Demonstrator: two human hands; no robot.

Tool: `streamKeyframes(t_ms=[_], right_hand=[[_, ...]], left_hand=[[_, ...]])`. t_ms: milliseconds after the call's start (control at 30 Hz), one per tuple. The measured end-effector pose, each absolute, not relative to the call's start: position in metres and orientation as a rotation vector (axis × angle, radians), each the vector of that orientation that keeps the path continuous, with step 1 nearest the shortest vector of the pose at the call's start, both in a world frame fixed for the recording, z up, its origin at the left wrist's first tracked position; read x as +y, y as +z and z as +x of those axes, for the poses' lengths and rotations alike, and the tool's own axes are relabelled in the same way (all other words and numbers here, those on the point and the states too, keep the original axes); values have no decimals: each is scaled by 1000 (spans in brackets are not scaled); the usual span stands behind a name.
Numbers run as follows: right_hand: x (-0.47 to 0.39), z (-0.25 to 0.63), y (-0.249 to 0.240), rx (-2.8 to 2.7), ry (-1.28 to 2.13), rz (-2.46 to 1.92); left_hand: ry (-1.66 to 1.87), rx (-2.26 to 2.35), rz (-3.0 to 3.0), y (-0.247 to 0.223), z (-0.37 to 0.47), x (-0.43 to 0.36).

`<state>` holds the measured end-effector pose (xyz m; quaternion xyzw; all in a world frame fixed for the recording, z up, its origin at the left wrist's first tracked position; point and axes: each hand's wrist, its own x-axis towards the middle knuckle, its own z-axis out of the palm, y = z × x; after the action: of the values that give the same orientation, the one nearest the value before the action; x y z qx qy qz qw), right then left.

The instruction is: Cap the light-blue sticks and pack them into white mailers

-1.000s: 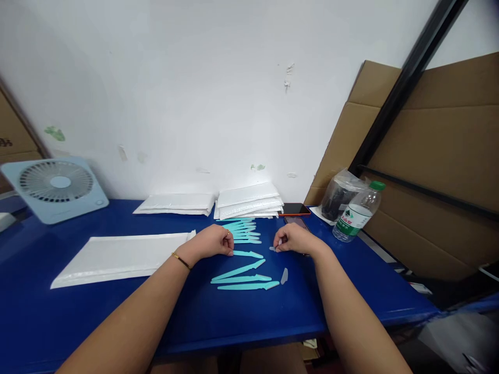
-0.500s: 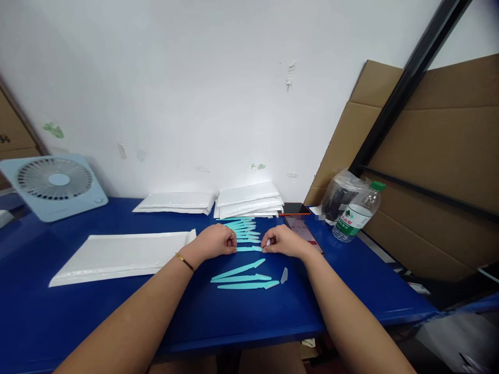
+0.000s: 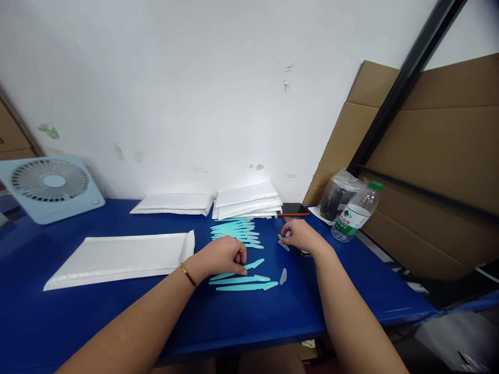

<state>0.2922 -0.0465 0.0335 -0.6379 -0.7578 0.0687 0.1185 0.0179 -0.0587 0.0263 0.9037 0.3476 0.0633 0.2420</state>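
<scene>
Stick point(image 3: 256, 264) is part hid by L hand point(image 3: 222, 255), nearer than R hand point(image 3: 303, 236); tip's slanted away, to R. Fingers are bent on both; grips can't be told.

Envelope stack point(image 3: 247, 201) behind razors point(image 3: 244, 279), fan point(image 3: 54, 188) far left, bottle point(image 3: 356, 214) right.

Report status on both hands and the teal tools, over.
Left hand over near teal tools, grip unclear. Right hand at translucent piece, grip unclear. Left hand partly hides one tool.
</scene>
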Motion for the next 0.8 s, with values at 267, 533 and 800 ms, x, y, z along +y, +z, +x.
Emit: streamKeyframes(t_ms=[267,533,800], right_hand=[[-43,280,26,-2326,390,-1686],[-47,280,25,-2404,687,-1521],[-51,280,33,-2368,688,-1476]], left_hand=[[296,1132,2587,19,17,-48],[292,1161,2503,18,16,-46],[289,1154,2501,18,16,-45]])
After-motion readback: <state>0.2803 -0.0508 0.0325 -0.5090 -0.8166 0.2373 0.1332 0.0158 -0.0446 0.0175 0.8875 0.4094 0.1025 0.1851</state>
